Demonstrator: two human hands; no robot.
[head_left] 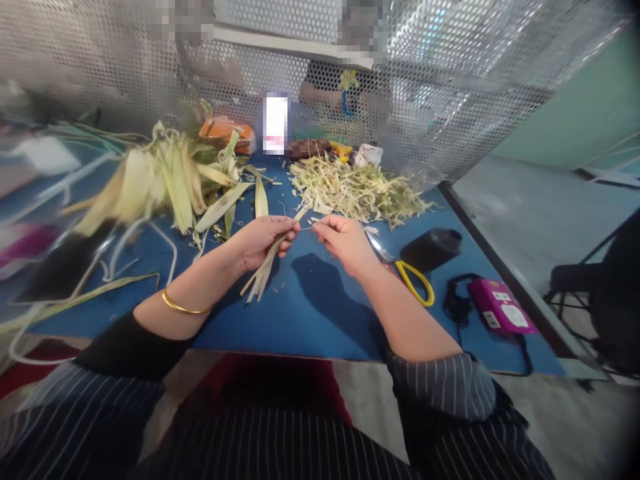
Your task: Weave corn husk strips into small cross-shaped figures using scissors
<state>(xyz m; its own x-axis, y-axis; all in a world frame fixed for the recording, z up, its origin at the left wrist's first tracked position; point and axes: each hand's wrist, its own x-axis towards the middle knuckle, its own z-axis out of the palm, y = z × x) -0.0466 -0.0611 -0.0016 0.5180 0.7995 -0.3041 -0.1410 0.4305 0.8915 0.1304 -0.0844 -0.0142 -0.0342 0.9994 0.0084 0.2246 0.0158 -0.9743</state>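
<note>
Blue tabletop point(320, 333), dark edging point(501, 267) along right side. Silvery perforated metal screen point(420, 80) behind it, bright reflections upper right. Pale horizontal bar point(300, 47) across screen near top. Pale green wall point(565, 120) far right. Grey floor point(505, 193) right of tabletop, also below front edge. Black chair point(575, 277) at right, partly cut off.
</note>
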